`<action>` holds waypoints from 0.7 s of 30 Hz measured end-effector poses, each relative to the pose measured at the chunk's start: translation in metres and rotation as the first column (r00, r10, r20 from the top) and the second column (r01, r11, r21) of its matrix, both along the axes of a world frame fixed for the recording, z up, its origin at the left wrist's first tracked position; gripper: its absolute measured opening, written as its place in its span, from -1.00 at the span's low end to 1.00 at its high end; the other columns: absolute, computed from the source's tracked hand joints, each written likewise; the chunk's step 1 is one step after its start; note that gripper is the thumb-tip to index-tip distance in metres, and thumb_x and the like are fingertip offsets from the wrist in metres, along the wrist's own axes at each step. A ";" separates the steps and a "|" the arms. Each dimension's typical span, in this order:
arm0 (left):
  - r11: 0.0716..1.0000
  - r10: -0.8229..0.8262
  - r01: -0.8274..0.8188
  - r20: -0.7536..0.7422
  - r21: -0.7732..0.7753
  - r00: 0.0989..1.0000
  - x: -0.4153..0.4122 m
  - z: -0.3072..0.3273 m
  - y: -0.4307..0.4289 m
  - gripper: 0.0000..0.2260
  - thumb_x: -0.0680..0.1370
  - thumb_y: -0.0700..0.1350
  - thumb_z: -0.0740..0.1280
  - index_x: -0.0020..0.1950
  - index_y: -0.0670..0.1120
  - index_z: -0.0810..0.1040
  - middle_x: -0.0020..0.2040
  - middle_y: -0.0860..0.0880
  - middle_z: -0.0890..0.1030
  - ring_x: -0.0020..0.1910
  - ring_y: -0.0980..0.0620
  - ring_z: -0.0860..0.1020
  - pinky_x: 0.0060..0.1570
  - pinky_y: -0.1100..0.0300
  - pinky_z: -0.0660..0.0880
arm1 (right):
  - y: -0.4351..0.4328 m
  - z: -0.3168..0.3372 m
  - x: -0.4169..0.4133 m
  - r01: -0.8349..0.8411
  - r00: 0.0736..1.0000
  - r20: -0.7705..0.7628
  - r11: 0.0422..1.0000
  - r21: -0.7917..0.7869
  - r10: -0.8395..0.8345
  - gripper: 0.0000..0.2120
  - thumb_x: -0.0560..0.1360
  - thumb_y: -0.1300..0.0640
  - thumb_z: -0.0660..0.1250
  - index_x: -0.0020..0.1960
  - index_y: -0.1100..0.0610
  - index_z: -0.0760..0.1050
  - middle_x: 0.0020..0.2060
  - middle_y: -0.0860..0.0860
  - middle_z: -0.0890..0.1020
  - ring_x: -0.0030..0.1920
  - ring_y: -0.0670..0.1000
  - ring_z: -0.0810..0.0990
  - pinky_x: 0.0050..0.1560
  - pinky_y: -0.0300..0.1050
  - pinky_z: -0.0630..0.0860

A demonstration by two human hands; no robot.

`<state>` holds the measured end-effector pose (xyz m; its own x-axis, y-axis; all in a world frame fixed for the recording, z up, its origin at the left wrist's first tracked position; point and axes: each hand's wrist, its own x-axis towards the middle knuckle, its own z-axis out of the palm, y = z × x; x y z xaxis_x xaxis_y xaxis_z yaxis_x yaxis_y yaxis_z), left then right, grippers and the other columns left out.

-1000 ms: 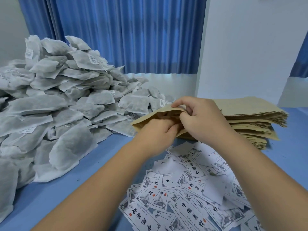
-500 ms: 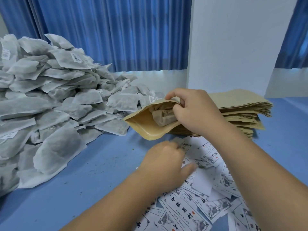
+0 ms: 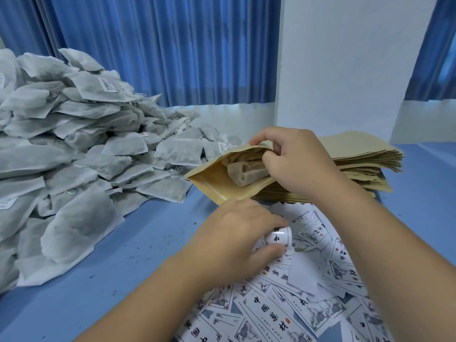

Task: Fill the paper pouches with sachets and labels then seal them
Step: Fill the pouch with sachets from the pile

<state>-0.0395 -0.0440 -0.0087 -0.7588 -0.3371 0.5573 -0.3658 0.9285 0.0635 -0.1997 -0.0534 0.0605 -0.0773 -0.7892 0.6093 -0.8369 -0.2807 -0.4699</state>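
I see right hand (image 3: pixel 293 164) gripping the open pouch (image 3: pixel 222 178), sachet (image 3: pixel 246 171) inside; left hand (image 3: pixel 237 233) pinching a label (image 3: pixel 280 236).

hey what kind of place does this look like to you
Probably a small hand-packing workroom for tea. A large heap of sachets, a stack of paper pouches and loose printed labels cover one blue table.
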 end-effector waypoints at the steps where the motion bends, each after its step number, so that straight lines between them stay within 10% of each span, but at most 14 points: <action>1: 0.997 -0.040 0.037 -0.048 -0.068 0.998 0.006 0.003 -0.002 -0.73 0.53 0.03 0.38 0.17 -0.05 0.61 -0.08 0.07 0.61 -0.02 0.04 0.53 0.02 0.02 0.45 | 0.000 0.000 -0.001 0.004 1.000 0.000 1.000 0.000 -0.004 -0.68 0.40 0.19 0.23 -0.03 -0.17 0.59 -0.56 -0.17 0.42 -0.37 -0.08 0.43 -0.26 -0.12 0.42; 7: 0.945 0.235 -0.307 -0.412 -0.117 0.880 0.024 0.017 -0.010 -0.73 0.52 0.09 0.32 0.13 -0.03 0.53 -0.14 0.07 0.57 -0.15 0.03 0.53 -0.18 0.10 0.49 | 0.002 0.002 0.000 0.013 1.000 -0.002 1.000 0.008 -0.013 -0.68 0.40 0.19 0.22 -0.05 -0.19 0.58 -0.54 -0.14 0.40 -0.37 -0.07 0.43 -0.26 -0.10 0.43; 13: 0.781 0.612 -0.623 -0.142 -0.052 0.778 0.017 0.009 -0.020 -0.72 0.56 0.20 0.20 0.06 0.02 0.45 -0.13 0.08 0.54 -0.19 0.00 0.51 -0.35 0.16 0.32 | 0.002 -0.001 0.008 -0.008 0.999 -0.051 0.999 0.033 0.010 -0.67 0.43 0.21 0.23 0.03 -0.15 0.59 -0.47 -0.12 0.41 -0.35 -0.07 0.41 -0.23 -0.12 0.39; 21: 0.750 0.652 -0.655 0.065 0.088 0.755 0.010 0.001 -0.027 -0.65 0.62 0.16 -0.03 -0.21 0.04 0.39 -0.30 0.07 0.49 -0.38 0.05 0.37 -0.46 0.22 0.13 | 0.006 0.001 0.014 -0.038 0.998 -0.054 0.998 0.045 0.040 -0.67 0.43 0.24 0.22 0.04 -0.09 0.60 -0.49 -0.16 0.39 -0.38 -0.14 0.37 -0.26 -0.16 0.30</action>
<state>-0.0292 -0.0710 -0.0075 -0.3475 -0.8087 0.4746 -0.8843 0.4510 0.1211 -0.1857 -0.0477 0.0614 -0.0139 -0.8172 0.5761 -0.8505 -0.2934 -0.4366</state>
